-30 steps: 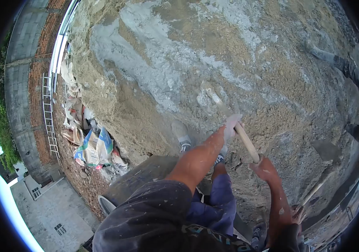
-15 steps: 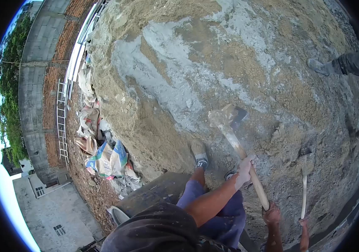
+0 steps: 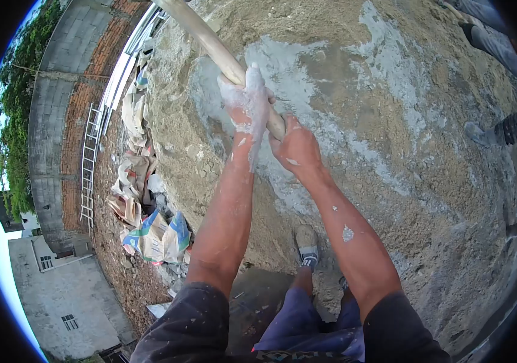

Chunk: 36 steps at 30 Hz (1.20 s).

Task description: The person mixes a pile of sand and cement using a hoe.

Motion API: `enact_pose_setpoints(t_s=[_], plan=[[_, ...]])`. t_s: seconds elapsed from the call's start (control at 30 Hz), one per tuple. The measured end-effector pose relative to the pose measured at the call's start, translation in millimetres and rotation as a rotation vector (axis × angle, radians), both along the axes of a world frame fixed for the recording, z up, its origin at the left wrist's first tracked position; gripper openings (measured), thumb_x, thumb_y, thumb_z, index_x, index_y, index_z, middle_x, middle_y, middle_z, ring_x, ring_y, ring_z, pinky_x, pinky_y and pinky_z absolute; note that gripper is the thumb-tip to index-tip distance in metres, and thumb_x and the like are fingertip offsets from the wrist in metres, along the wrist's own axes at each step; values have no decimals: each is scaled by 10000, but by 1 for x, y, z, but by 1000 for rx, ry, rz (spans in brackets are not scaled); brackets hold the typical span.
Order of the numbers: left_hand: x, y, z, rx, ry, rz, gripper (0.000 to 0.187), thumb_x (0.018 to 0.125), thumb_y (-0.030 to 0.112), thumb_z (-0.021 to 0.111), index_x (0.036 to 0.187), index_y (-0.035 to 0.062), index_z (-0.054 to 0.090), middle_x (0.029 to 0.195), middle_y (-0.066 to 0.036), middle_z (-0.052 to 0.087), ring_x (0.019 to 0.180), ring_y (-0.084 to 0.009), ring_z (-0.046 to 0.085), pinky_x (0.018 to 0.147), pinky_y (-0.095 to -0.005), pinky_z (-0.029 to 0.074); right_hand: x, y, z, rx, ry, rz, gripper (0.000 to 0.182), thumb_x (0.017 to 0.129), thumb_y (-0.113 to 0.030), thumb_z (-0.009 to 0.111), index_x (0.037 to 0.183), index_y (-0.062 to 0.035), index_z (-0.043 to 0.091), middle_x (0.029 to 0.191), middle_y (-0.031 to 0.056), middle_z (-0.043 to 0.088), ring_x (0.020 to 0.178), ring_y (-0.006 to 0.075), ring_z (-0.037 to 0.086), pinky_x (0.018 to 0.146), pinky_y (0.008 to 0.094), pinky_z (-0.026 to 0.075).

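A long wooden handle (image 3: 207,41) slants from the top edge down to the right, its upper part out of view. My left hand (image 3: 247,100), coated in pale dust, wraps round it. Just below, my right hand (image 3: 296,144) grips the handle's lower end. Both arms reach forward over a broad mound of brown soil streaked with grey powder (image 3: 283,66). The tool's head is not visible.
At the right stand other people's legs, one with a dusty shoe (image 3: 481,134). To the left lie torn sacks (image 3: 158,237) on rubble, a ladder (image 3: 89,163) and a block wall (image 3: 46,133). My foot (image 3: 307,242) stands on the mound's near edge.
Both hands have risen with the handle, from low over the mound to the upper middle. The tool's head has left the view. The neighbouring handle at the lower right is no longer visible.
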<state>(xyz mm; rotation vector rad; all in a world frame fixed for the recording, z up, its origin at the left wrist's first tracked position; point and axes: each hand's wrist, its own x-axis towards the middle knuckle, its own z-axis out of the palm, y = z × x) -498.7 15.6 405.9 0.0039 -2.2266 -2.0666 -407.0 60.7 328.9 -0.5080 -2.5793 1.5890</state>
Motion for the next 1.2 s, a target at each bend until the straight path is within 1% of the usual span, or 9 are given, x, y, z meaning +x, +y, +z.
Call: enact_pose_setpoints(t_s=[0.27, 0.37, 0.67, 0.77, 0.87, 1.0, 1.07, 1.13, 1.2], plan=[[-42, -11, -265, -562, -316, -170, 345, 808, 166, 607, 973, -86, 439, 718, -186, 593, 546, -271, 624, 467, -353, 499, 17, -27, -159, -249, -353, -137, 407, 782, -259, 663, 1065, 9, 546, 971, 254, 653, 938, 402, 641, 806, 449, 503], [-12, -15, -309, -685, -260, -70, 245, 819, 150, 577, 835, -69, 467, 633, -152, 568, 499, -244, 600, 428, -356, 487, 47, -22, -205, -287, -255, -95, 395, 781, -276, 665, 1026, 13, 555, 966, 252, 654, 943, 397, 642, 804, 441, 500], [90, -17, -340, -600, -756, -307, 245, 863, 179, 535, 746, -37, 536, 586, -114, 562, 465, -225, 577, 412, -382, 473, 150, -28, -271, -262, -447, 12, 473, 778, -330, 670, 1044, 42, 553, 965, 267, 647, 961, 405, 635, 823, 445, 497], [133, -36, -407, -796, -705, -562, 222, 823, 146, 556, 681, -20, 595, 617, -124, 629, 491, -230, 625, 454, -363, 499, 200, -27, -267, -300, -515, -92, 365, 805, -304, 639, 827, 61, 625, 813, 256, 644, 820, 385, 647, 699, 417, 486], [194, -16, -402, -894, -897, -648, 183, 832, 142, 554, 718, 20, 628, 631, -107, 664, 548, -225, 662, 520, -344, 520, 269, -27, -287, -347, -450, -97, 367, 813, -313, 644, 833, 54, 632, 734, 201, 647, 692, 323, 649, 622, 408, 477], [286, 25, -367, -816, -1161, -497, 168, 870, 188, 528, 801, 60, 611, 650, -83, 662, 625, -238, 676, 564, -375, 527, 343, 26, -234, -668, -631, -80, 363, 810, -335, 667, 835, 24, 627, 618, 79, 581, 539, 198, 563, 513, 366, 431], [311, -7, -413, -684, -745, -845, 181, 844, 171, 541, 759, 15, 579, 614, -104, 598, 541, -240, 614, 493, -382, 504, 370, 63, -190, -804, -694, -105, 366, 806, -344, 677, 828, 16, 616, 587, 35, 540, 505, 158, 519, 479, 342, 407], [349, 73, -342, -482, -1292, -412, 120, 820, 118, 535, 795, 2, 553, 613, -100, 553, 490, -233, 566, 448, -373, 486, 397, 108, -153, -780, -822, -107, 413, 786, -348, 677, 858, 56, 623, 634, 105, 585, 562, 200, 562, 526, 355, 424], [384, 101, -344, -178, -1323, -397, 123, 829, 115, 560, 779, 30, 487, 626, -45, 508, 529, -203, 542, 481, -322, 483, 455, 146, -117, -738, -927, -191, 444, 776, -360, 676, 873, 70, 630, 652, 134, 608, 588, 223, 586, 552, 365, 435]])
